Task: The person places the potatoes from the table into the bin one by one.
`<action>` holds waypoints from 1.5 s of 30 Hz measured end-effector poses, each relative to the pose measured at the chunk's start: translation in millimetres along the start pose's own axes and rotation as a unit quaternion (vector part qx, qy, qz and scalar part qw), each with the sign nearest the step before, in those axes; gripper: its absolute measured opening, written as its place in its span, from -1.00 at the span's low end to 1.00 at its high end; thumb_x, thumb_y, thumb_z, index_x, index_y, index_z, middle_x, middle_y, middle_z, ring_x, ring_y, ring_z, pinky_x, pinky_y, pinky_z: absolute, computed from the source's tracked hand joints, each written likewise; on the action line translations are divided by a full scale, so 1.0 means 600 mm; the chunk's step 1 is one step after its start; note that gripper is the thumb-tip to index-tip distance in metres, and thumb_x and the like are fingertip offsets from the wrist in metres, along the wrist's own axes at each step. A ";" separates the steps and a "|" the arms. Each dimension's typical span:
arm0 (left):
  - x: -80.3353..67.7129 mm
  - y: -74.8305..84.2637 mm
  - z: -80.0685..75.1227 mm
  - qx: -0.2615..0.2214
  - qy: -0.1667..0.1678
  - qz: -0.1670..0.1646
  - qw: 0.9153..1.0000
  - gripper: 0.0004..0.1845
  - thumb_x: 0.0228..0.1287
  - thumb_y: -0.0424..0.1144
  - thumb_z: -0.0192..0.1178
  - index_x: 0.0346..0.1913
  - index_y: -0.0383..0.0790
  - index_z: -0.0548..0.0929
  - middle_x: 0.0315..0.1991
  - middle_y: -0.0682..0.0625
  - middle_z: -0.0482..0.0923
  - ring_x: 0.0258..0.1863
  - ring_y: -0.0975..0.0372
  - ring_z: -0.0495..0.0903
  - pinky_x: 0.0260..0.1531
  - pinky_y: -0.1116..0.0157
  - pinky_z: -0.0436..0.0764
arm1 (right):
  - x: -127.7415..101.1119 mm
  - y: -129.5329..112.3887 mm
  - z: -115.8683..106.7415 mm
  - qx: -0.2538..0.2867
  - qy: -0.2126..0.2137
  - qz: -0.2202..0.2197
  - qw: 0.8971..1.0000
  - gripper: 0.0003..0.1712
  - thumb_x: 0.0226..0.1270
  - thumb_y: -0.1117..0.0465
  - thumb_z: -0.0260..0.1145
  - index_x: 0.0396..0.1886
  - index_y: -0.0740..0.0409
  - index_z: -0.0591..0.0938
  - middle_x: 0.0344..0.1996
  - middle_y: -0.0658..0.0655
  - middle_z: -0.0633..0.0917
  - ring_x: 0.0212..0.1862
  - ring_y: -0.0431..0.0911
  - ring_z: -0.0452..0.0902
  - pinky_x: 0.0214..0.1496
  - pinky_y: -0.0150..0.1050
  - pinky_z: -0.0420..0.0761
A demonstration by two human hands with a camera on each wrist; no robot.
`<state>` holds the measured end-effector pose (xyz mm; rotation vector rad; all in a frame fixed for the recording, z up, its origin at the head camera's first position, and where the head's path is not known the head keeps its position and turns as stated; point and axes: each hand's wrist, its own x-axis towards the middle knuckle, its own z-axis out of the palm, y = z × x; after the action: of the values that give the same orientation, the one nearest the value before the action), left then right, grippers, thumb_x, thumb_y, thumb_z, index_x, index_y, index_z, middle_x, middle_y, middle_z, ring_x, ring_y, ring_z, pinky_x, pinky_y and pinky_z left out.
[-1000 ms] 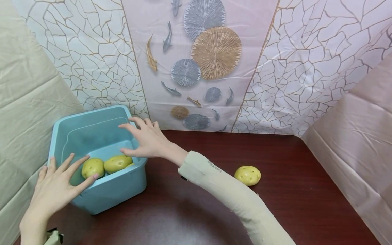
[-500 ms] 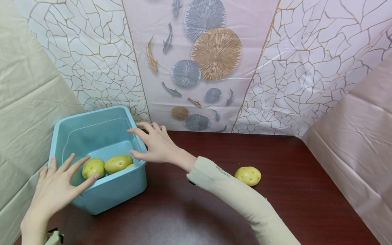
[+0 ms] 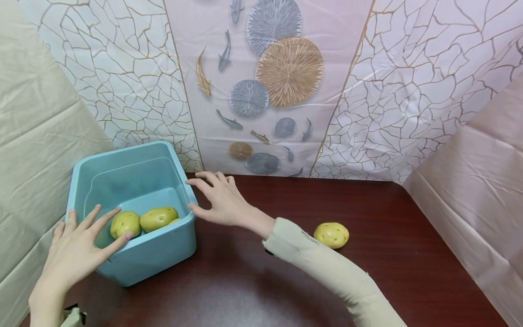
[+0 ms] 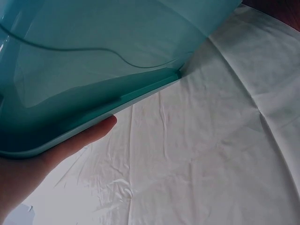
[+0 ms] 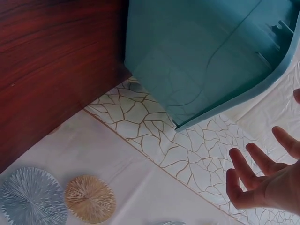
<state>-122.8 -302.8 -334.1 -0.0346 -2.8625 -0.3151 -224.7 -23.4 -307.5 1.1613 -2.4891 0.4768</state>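
Note:
A light blue plastic tub [image 3: 147, 259] stands at the left of a dark wooden table, with yellow potatoes [image 3: 157, 218] inside. My left hand [image 3: 77, 247] lies flat on the tub's near-left rim, fingers straight; in the left wrist view the tub [image 4: 93, 70] fills the top and my left hand's fingers [image 4: 84, 138] press under its rim. My right hand [image 3: 218, 200] hovers open just right of the tub, fingers spread, holding nothing. In the right wrist view the tub [image 5: 201, 56] is close by and my right hand's fingers [image 5: 255, 180] are spread. One more potato [image 3: 331, 235] lies on the table.
The dark wooden table [image 3: 253, 281] is walled by patterned sheeting [image 3: 286, 81] behind and plain cloth [image 3: 32, 122] at the left and right. A cream sleeve [image 3: 327, 272] covers my right forearm across the table's middle.
My right hand has drawn back to the right, from above the tub's far corner to just outside its right rim. The left hand, tub and potatoes have stayed put.

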 end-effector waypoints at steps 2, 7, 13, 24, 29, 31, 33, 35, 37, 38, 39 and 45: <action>0.000 0.000 0.000 -0.001 0.001 0.000 1.000 -0.23 0.05 0.29 0.03 0.28 -0.04 0.25 0.25 -0.44 0.12 0.19 -0.52 -0.29 0.06 -0.31 -0.17 | -0.006 0.003 0.003 0.000 0.005 0.008 1.000 -0.46 0.18 -0.11 0.12 0.17 -0.16 0.36 0.15 -0.01 0.39 0.03 -0.12 0.31 -0.11 -0.22 0.26; 0.001 0.000 0.000 0.000 -0.001 -0.003 1.000 -0.23 0.05 0.29 0.03 0.27 -0.06 0.26 0.25 -0.44 0.12 0.18 -0.52 -0.28 0.05 -0.30 -0.16 | -0.023 0.012 0.010 0.000 0.018 0.025 1.000 -0.50 0.18 -0.06 0.12 0.14 -0.15 0.38 0.12 -0.01 0.42 0.01 -0.10 0.34 -0.11 -0.21 0.28; 0.000 0.000 -0.001 -0.002 -0.004 -0.005 1.000 -0.22 0.05 0.30 0.02 0.28 -0.05 0.25 0.26 -0.45 0.10 0.18 -0.53 -0.30 0.05 -0.31 -0.17 | -0.043 0.022 0.012 0.017 0.024 0.029 0.999 -0.52 0.17 -0.03 0.15 0.12 -0.13 0.40 0.10 -0.01 0.43 -0.04 -0.08 0.36 -0.10 -0.18 0.28; 0.002 0.000 -0.001 -0.004 -0.009 -0.008 1.000 -0.22 0.05 0.31 0.02 0.28 -0.06 0.25 0.26 -0.45 0.10 0.17 -0.53 -0.32 0.05 -0.32 -0.16 | -0.077 0.035 0.014 0.021 0.016 0.035 0.999 -0.52 0.17 -0.01 0.15 0.12 -0.08 0.41 0.07 -0.02 0.46 -0.04 -0.08 0.36 -0.11 -0.16 0.27; 0.001 -0.001 -0.001 -0.005 -0.010 -0.008 1.000 -0.22 0.05 0.31 0.01 0.28 -0.06 0.25 0.26 -0.44 0.10 0.18 -0.52 -0.35 0.06 -0.32 -0.18 | -0.093 0.042 0.013 0.013 0.018 0.037 0.999 -0.52 0.15 0.00 0.17 0.11 -0.09 0.42 0.05 -0.03 0.47 -0.06 -0.08 0.38 -0.11 -0.15 0.28; 0.001 -0.001 -0.001 -0.006 -0.010 -0.006 1.000 -0.22 0.06 0.30 0.01 0.28 -0.06 0.25 0.26 -0.45 0.09 0.18 -0.52 -0.35 0.06 -0.32 -0.18 | -0.100 0.044 0.013 0.013 0.016 0.040 0.999 -0.52 0.15 0.00 0.17 0.11 -0.10 0.42 0.05 -0.03 0.48 -0.05 -0.08 0.38 -0.09 -0.14 0.29; 0.001 -0.001 -0.002 -0.006 -0.011 -0.004 1.000 -0.22 0.06 0.30 0.01 0.28 -0.06 0.24 0.26 -0.45 0.09 0.18 -0.52 -0.35 0.06 -0.32 -0.18 | -0.106 0.047 0.012 0.014 0.014 0.043 0.999 -0.52 0.15 0.01 0.17 0.12 -0.11 0.42 0.06 -0.03 0.48 -0.04 -0.08 0.38 -0.09 -0.14 0.29; 0.000 -0.001 -0.002 -0.007 -0.012 -0.002 1.000 -0.23 0.06 0.30 0.01 0.28 -0.06 0.24 0.26 -0.45 0.09 0.18 -0.52 -0.34 0.05 -0.32 -0.18 | -0.112 0.050 0.012 0.016 0.012 0.045 0.999 -0.52 0.16 0.00 0.17 0.12 -0.11 0.41 0.05 -0.03 0.48 -0.05 -0.09 0.38 -0.08 -0.14 0.29; 0.000 -0.001 -0.002 -0.007 -0.010 0.001 1.000 -0.23 0.06 0.30 0.02 0.28 -0.06 0.25 0.26 -0.45 0.10 0.18 -0.53 -0.33 0.04 -0.31 -0.17 | -0.118 0.052 0.011 0.015 0.010 0.048 0.999 -0.52 0.16 0.01 0.17 0.12 -0.11 0.42 0.05 -0.04 0.48 -0.05 -0.10 0.37 -0.08 -0.14 0.29; 0.000 -0.001 -0.002 -0.007 -0.010 0.001 1.000 -0.23 0.06 0.30 0.02 0.28 -0.05 0.25 0.26 -0.45 0.10 0.18 -0.53 -0.33 0.04 -0.31 -0.17 | -0.121 0.054 0.011 0.014 0.010 0.049 0.999 -0.52 0.15 0.01 0.17 0.12 -0.11 0.42 0.05 -0.04 0.48 -0.05 -0.10 0.38 -0.08 -0.14 0.29; 0.000 -0.001 -0.002 -0.008 -0.010 0.002 1.000 -0.23 0.06 0.30 0.02 0.28 -0.05 0.25 0.26 -0.45 0.11 0.18 -0.53 -0.33 0.04 -0.31 -0.17 | -0.124 0.055 0.010 0.012 0.010 0.050 0.999 -0.52 0.15 0.01 0.18 0.11 -0.11 0.42 0.04 -0.04 0.49 -0.05 -0.10 0.38 -0.09 -0.14 0.29; 0.000 -0.001 -0.003 -0.010 -0.008 0.001 1.000 -0.23 0.06 0.29 0.02 0.28 -0.05 0.25 0.26 -0.44 0.10 0.18 -0.52 -0.33 0.04 -0.31 -0.17 | -0.138 0.061 0.010 0.006 0.013 0.050 0.999 -0.52 0.13 0.02 0.19 0.10 -0.12 0.43 0.03 -0.05 0.50 -0.06 -0.11 0.38 -0.10 -0.14 0.29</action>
<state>-122.2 -304.0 -332.9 -0.0451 -2.8742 -0.3435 -204.4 50.9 -355.3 1.0308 -2.5337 0.5313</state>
